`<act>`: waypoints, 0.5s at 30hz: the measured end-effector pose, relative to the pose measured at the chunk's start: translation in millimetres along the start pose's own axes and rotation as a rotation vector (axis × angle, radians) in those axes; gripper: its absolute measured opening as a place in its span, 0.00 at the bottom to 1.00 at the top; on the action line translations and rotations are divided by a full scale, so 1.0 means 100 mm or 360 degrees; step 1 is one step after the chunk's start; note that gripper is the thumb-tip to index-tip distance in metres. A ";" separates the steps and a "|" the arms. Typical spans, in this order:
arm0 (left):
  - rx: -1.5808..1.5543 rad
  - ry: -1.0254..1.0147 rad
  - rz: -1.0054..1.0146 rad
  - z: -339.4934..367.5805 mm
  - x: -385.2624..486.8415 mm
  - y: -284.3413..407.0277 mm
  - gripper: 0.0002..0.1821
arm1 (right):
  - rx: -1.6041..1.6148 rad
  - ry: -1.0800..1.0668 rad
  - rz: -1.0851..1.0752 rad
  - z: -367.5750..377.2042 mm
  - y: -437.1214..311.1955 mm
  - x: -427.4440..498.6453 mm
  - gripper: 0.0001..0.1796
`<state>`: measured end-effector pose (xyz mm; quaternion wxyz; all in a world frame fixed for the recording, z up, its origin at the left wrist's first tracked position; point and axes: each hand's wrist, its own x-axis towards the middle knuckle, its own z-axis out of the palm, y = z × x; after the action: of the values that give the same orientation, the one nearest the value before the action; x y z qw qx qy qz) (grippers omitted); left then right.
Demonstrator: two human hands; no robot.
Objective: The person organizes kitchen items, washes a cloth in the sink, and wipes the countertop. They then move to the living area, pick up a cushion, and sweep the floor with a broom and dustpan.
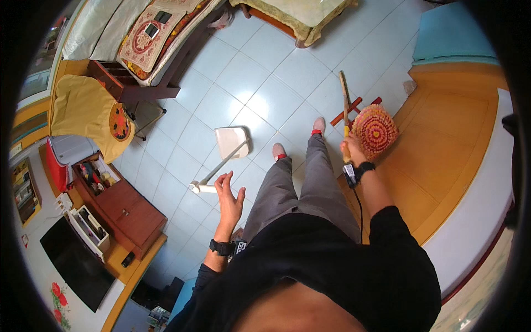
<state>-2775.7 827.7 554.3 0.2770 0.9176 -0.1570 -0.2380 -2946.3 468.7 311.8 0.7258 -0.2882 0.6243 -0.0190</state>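
My right hand [353, 148] is closed around the handle of a long wooden brush or broom [345, 99], which points away from me, a yellow band near its grip. My left hand [229, 204] is raised with thumb and fingers apart and nothing held. Just beyond its fingertips is the pale crossbar of a long-handled dustpan [230, 139]. The dustpan's white pan rests on the tiles ahead and left of my feet, its grey stick rising towards me. Whether the fingertips touch the crossbar cannot be told.
A stool with a round knitted cover [375, 132] and red legs stands beside my right hand, near an orange-brown cabinet [435, 157]. At left are a cloth-covered chair [83, 110], a red-brown cabinet [128, 205] and a television [74, 261]. A covered table [307, 18] and a cushioned bench [153, 45] stand ahead.
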 end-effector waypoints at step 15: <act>0.0129 0.0118 0.0248 -0.22 -0.45 -0.17 0.36 | 0.0146 -0.0584 0.0492 0.67 1.13 -1.01 0.29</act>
<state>-2799.3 869.7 576.0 0.2628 0.9213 -0.2271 -0.1752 -2944.7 628.3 356.2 0.8337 -0.1545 0.5171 0.1165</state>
